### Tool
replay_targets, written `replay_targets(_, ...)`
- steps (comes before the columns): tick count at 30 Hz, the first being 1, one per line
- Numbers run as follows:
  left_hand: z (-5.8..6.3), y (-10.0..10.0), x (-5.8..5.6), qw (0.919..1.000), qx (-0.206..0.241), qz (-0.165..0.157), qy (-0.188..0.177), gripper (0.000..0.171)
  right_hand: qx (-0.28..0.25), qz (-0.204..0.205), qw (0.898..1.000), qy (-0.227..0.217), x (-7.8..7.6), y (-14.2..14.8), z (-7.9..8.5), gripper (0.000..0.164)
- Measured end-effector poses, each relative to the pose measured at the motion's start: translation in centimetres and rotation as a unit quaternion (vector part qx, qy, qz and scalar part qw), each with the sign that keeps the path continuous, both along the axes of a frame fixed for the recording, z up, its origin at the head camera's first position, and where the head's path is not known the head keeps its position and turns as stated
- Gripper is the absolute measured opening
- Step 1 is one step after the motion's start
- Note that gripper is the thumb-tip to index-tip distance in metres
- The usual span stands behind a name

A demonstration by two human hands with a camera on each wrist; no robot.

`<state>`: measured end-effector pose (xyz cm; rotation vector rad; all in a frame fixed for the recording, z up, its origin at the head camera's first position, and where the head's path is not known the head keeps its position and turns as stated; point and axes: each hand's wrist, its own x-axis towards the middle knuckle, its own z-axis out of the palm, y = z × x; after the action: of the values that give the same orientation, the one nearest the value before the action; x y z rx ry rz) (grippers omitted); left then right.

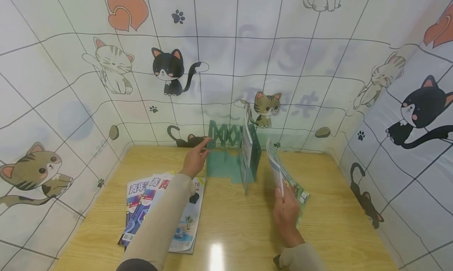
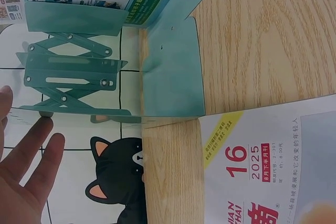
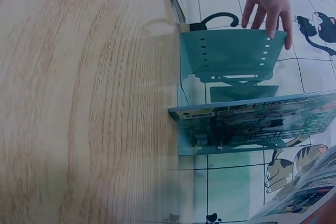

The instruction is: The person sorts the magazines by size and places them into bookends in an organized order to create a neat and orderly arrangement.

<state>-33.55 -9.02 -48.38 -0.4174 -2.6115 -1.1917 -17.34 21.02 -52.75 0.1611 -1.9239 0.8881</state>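
Observation:
A green metal expandable bookstand (image 1: pixel 223 166) stands against the back wall, its crossed slats (image 2: pixel 68 80) showing between its end plates. My left hand (image 1: pixel 194 161) pinches the upper outer edge of its left end plate (image 3: pixel 231 53), thumb and fingers on either side. A magazine (image 3: pixel 262 121) stands upright in the bookstand, leaning near the right end plate (image 1: pixel 255 153). My right hand (image 1: pixel 286 208) holds a magazine (image 1: pixel 275 164) by its lower edge, right of the bookstand. It is tilted, with a green patterned cover (image 1: pixel 301 196) showing on its right side.
Several magazines (image 1: pixel 189 223) lie overlapping on the wooden table (image 1: pixel 233 216) at the left, beneath my left forearm. A wall covering (image 1: pixel 219 58) with cat drawings rises behind the table and on both sides.

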Motion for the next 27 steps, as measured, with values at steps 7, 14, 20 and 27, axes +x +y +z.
replay_targets(7, -0.1, -0.1, 0.0, 1.0000, -0.001, 0.002, 0.002, 0.053, -0.023, 0.018, 0.999, 0.036, 0.5, -0.6, 0.6, 0.028)
replay_targets(14, 0.1, 0.0, 0.1, 1.0000, -0.001, 0.003, -0.002, 0.053, -0.053, 0.042, 0.996, 0.059, 0.8, -1.2, 1.0, 0.026)
replay_targets(20, 0.1, -0.1, 0.1, 1.0000, -0.006, -0.001, -0.004, 0.053, -0.071, 0.046, 0.993, 0.080, 0.9, -1.6, 1.1, 0.026)
replay_targets(27, 0.0, -0.2, 0.0, 1.0000, 0.002, -0.002, -0.007, 0.054, -0.094, 0.064, 0.987, 0.112, 1.8, -2.7, 3.2, 0.020)
